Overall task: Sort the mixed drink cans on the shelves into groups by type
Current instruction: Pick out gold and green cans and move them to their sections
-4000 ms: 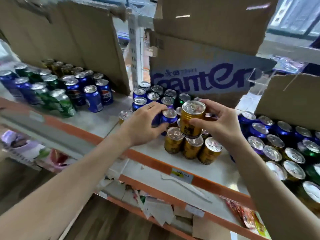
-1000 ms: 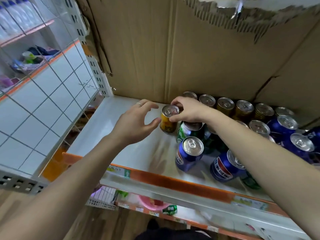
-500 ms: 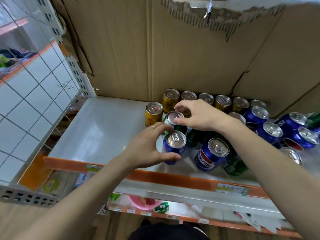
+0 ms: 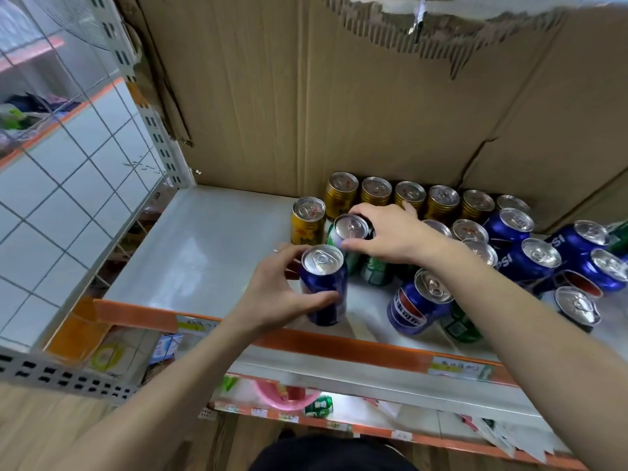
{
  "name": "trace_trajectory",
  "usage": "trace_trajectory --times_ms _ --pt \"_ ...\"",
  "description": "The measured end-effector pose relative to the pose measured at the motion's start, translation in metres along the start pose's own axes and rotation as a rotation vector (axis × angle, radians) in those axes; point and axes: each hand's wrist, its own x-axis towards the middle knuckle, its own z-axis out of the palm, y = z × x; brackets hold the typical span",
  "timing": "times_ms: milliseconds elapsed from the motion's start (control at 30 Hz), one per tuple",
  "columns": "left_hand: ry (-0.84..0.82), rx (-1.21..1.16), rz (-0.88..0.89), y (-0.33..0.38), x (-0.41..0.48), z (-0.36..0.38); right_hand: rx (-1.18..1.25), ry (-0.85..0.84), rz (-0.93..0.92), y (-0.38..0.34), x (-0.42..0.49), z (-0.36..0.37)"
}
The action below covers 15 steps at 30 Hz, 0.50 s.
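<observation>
My left hand point(image 4: 277, 294) is wrapped around an upright blue cola can point(image 4: 324, 283) near the front of the white shelf point(image 4: 204, 253). Just behind it, my right hand point(image 4: 390, 236) grips the rim of a green can point(image 4: 350, 232). A lone gold can point(image 4: 307, 220) stands left of the green one, in front of a row of gold cans point(image 4: 409, 197) along the cardboard back. Another blue cola can point(image 4: 419, 305) and a cluster of blue cans point(image 4: 540, 256) stand to the right, with green cans point(image 4: 458, 324) among them.
Brown cardboard point(image 4: 339, 96) walls off the back and right of the shelf. A wire grid panel point(image 4: 68, 164) closes the left side. The orange price rail point(image 4: 339, 348) runs along the front edge. A lower shelf point(image 4: 306, 399) holds a pink item and a small green can.
One second ago my right hand set the lone gold can down by the gold row. Since then my left hand closed on the blue can and my right hand took hold of the green can.
</observation>
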Motion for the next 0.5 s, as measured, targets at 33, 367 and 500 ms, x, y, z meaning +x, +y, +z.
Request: trace_trajectory --times_ms 33,367,500 --pt "0.013 -0.035 -0.020 0.002 0.000 -0.006 -0.009 0.000 0.000 0.000 0.001 0.001" --pt "0.170 -0.575 -0.148 0.030 0.025 -0.051 -0.092 0.036 0.051 -0.016 0.006 0.009" --pt "0.196 -0.604 -0.137 0.033 0.030 -0.058 -0.013 0.070 0.043 -0.021 0.004 0.011"
